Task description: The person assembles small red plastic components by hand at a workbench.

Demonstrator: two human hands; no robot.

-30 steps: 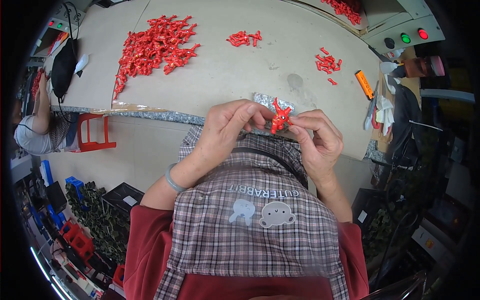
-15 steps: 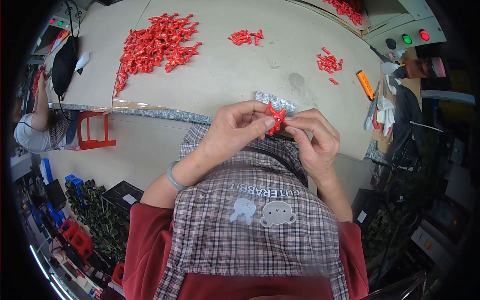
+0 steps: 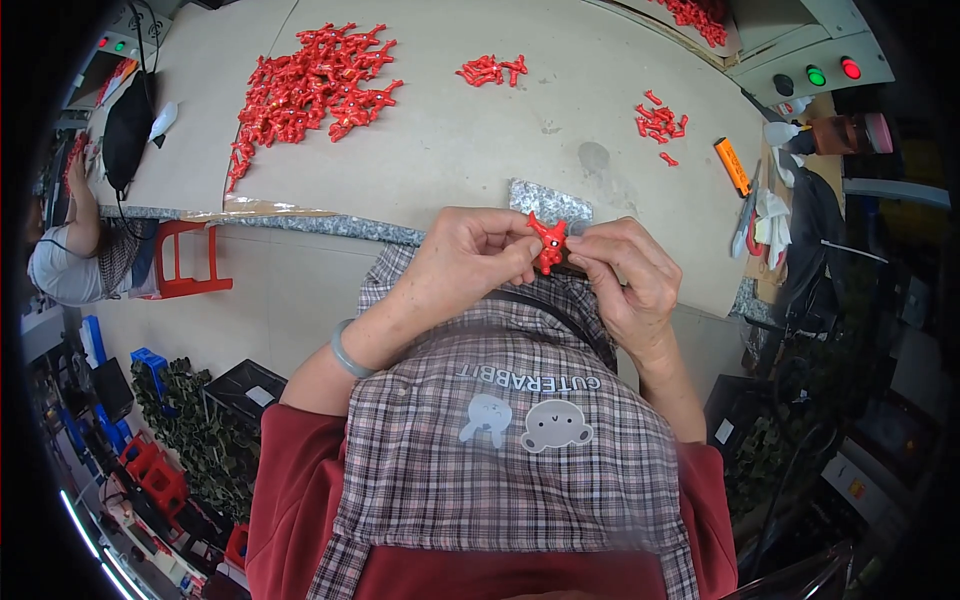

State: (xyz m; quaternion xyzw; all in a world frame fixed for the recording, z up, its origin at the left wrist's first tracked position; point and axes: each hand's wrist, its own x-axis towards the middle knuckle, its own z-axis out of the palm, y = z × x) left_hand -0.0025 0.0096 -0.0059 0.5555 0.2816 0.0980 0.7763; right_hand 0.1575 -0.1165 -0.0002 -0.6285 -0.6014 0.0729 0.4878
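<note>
Over the table's near edge, a small glossy red toy figure (image 3: pixel 550 246) with pointed ears is held between my two hands. My left hand (image 3: pixel 468 252) pinches its left side between thumb and fingertips. At its right side the fingertips of my right hand (image 3: pixel 636 272) are pinched together; whether they also hold a separate small part is hidden. Just beyond the figure lies a grey speckled slab (image 3: pixel 545 199). A big pile of similar red figures (image 3: pixel 305 90) covers the far left of the table, with a smaller cluster (image 3: pixel 490 71) at the far middle and small red pieces (image 3: pixel 660 124) to the right.
An orange tool (image 3: pixel 731 167) and scissors (image 3: pixel 743 228) lie near the table's (image 3: pixel 450 150) right edge. A control box (image 3: pixel 815 75) with green and red buttons stands at the far right. At the left, another person (image 3: pixel 75 255) sits near a red stool (image 3: pixel 190 265).
The toy figure has tipped slightly to the left and sits a little lower between my fingers. Both hands stay almost in place, still pinching.
</note>
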